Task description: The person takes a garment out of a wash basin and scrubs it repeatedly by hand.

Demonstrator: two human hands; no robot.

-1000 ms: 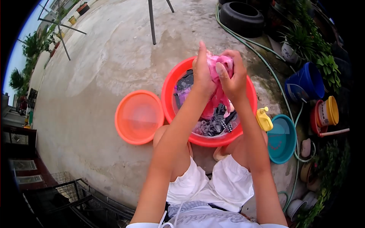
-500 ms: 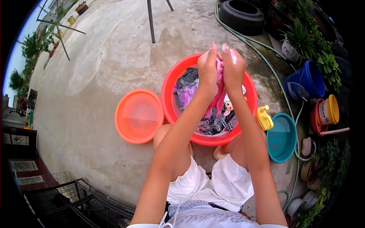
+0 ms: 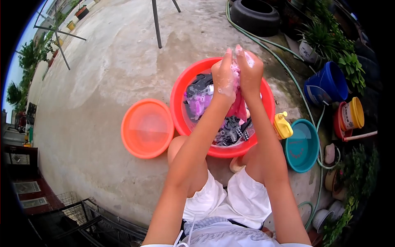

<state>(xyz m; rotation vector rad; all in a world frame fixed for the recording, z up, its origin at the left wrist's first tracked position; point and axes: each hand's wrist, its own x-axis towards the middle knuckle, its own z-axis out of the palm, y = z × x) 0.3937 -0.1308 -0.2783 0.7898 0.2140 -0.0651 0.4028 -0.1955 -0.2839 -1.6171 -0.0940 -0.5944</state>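
Both your soapy hands, the left hand (image 3: 223, 80) and the right hand (image 3: 251, 74), are closed together on a pink cloth (image 3: 238, 109), squeezed between your palms with its lower end hanging toward you. Below your hands stands the red basin (image 3: 177, 88); in it, purple cloth (image 3: 199, 103) lies left of them and dark patterned cloth (image 3: 230, 135) nearer you. Farther left of your hands sits an orange basin (image 3: 145, 121); to their right and nearer you, a yellow bottle (image 3: 283, 126) and a teal basin (image 3: 302, 154).

Bucket label (image 3: 347, 117), basin marking (image 3: 296, 154), neither legible
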